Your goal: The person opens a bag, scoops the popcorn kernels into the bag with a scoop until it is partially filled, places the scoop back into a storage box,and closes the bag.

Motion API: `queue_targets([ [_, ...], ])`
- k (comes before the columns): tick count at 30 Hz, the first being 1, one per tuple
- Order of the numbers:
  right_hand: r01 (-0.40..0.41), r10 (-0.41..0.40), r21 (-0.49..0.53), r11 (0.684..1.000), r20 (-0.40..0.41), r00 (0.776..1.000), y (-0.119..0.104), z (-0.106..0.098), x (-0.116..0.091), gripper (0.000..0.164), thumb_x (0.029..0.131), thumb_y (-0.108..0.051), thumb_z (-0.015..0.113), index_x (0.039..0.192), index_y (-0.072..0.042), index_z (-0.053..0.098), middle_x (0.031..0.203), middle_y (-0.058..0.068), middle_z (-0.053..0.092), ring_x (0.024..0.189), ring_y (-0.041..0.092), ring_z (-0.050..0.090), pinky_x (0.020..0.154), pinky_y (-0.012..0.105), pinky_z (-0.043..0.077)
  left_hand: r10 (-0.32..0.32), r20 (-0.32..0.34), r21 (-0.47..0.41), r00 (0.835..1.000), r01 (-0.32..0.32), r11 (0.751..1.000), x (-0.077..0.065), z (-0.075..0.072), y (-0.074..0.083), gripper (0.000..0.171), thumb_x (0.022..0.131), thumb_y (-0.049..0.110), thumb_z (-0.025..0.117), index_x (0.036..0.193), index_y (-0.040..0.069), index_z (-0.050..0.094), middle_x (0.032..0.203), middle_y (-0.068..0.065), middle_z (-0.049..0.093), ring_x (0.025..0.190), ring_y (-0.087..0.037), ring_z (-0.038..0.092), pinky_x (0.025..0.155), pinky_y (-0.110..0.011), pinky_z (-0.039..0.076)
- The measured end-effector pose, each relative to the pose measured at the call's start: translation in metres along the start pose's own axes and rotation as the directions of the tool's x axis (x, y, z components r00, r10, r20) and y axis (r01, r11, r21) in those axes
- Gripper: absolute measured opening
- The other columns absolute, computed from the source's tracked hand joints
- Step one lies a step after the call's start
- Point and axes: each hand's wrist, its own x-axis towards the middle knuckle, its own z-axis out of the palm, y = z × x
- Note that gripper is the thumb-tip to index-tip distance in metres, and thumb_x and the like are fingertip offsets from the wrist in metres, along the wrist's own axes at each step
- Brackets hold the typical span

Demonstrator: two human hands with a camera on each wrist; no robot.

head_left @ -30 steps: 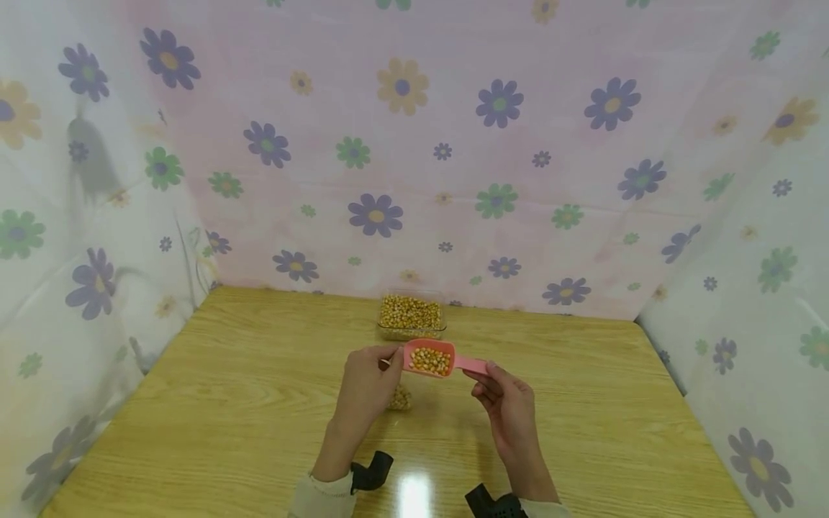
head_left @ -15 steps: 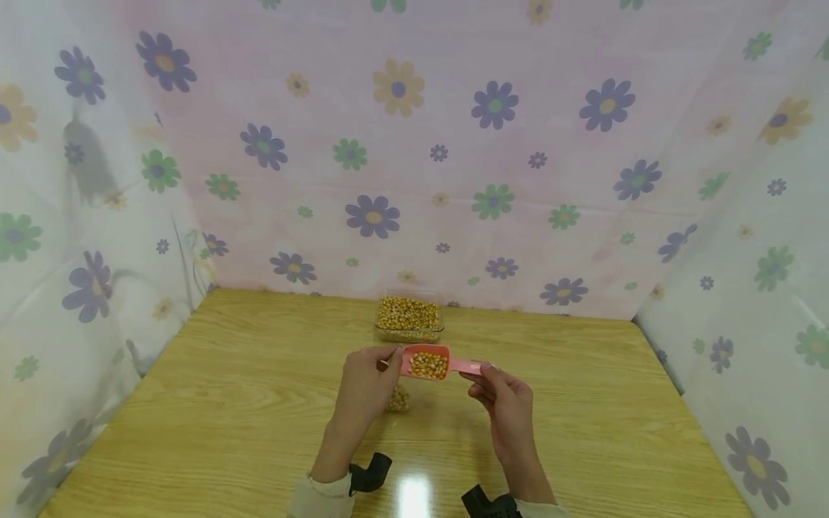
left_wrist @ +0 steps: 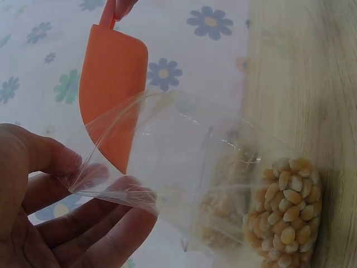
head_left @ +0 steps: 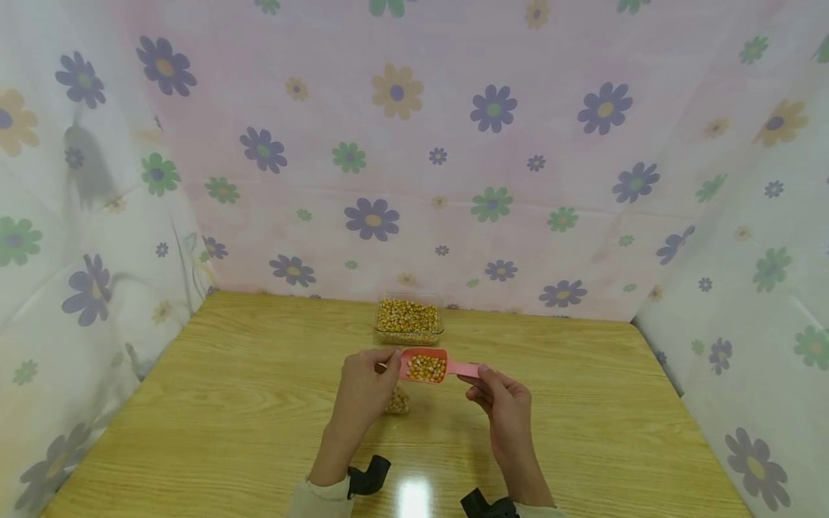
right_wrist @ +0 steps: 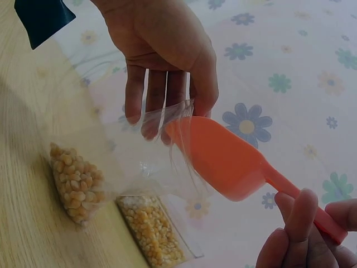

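Observation:
My right hand (head_left: 509,410) pinches the handle of a pink-orange scoop (right_wrist: 223,159) between thumb and fingers. Corn kernels (head_left: 427,368) lie in the scoop, which is roughly level. My left hand (head_left: 365,388) pinches the mouth of a clear plastic bag (left_wrist: 173,134) between thumb and fingertips. In both wrist views the scoop's tip is inside the bag's mouth, close to the left fingers. The bag's bottom holds kernels (left_wrist: 287,218) and is low by the table. In the head view my left hand hides much of the bag.
Behind the hands, a clear rectangular container (head_left: 409,337) of corn kernels stands near the back of the wooden table (head_left: 259,417). Flowered cloth (head_left: 440,180) hangs around the back and sides. Black wrist mounts (head_left: 369,476) sit on both forearms.
The scoop has shifted slightly left, toward my left hand, and my right hand has come along with it. My left hand stays nearly still. The head view has tilted a little.

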Motion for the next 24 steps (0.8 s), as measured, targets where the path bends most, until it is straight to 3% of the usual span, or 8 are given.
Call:
queue_targets([
  [12,0.022,-0.023,-0.057,0.998,-0.014,1.0,-0.0003,0.0001,0.0001,0.03,0.105,-0.017,0.058,0.11,0.009,0.071,0.079,-0.004,0.078,0.063,0.008,0.066,0.072,0.025,0.058,0.007,0.013,-0.012,1.0,-0.007,1.0,0.0001,0.0006,-0.0015,0.023,0.102,0.015,0.062,0.111,0.001,0.079,0.085,-0.013,0.076,0.064,-0.015,0.066,0.047,-0.025,0.047],
  [24,0.047,-0.048,-0.072,0.996,-0.013,0.999,-0.0014,0.0023,-0.0015,0.029,0.104,-0.017,0.06,0.109,0.008,0.072,0.081,-0.001,0.078,0.063,0.009,0.067,0.071,0.025,0.058,0.005,-0.004,-0.01,1.0,-0.005,1.0,0.0006,-0.0004,-0.0004,0.024,0.101,0.016,0.063,0.109,0.001,0.079,0.085,-0.012,0.075,0.061,-0.011,0.062,0.046,-0.025,0.046],
])
